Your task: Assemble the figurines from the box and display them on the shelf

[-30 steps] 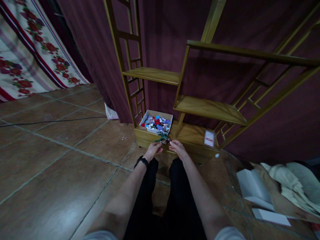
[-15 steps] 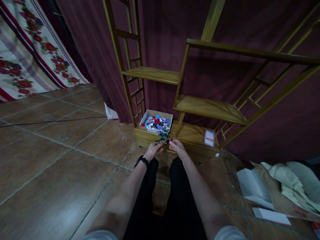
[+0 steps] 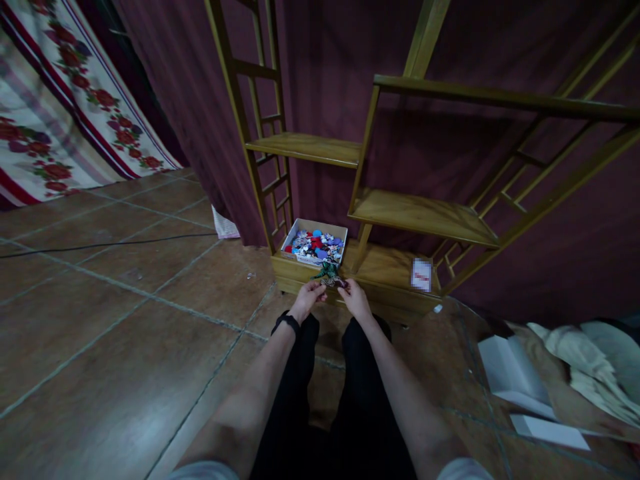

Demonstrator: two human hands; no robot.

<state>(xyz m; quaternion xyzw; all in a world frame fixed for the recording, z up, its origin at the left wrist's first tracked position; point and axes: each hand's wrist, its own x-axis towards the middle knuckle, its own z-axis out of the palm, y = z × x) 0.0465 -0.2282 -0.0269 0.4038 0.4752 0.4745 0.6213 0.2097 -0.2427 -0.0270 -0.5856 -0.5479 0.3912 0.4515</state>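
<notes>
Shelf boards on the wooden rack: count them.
4: one upper left, one middle right, a thin top one, and the base holding the box. Others may lie out of frame.

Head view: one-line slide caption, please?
Both hands, left hand and right hand, pinch small green item before box of trinkets.

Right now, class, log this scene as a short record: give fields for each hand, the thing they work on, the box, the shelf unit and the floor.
left hand: left hand, black wristband, fingertips on the small dark-green item
right hand: right hand, fingertips on the same item's other end
item: small dark-green item, at the bottom shelf's front edge; too small to identify
box: open box of mixed coloured small pieces, on the bottom shelf
shelf unit: wooden shelf unit against a dark red curtain
floor: brown tiled floor; white papers to the right
</notes>
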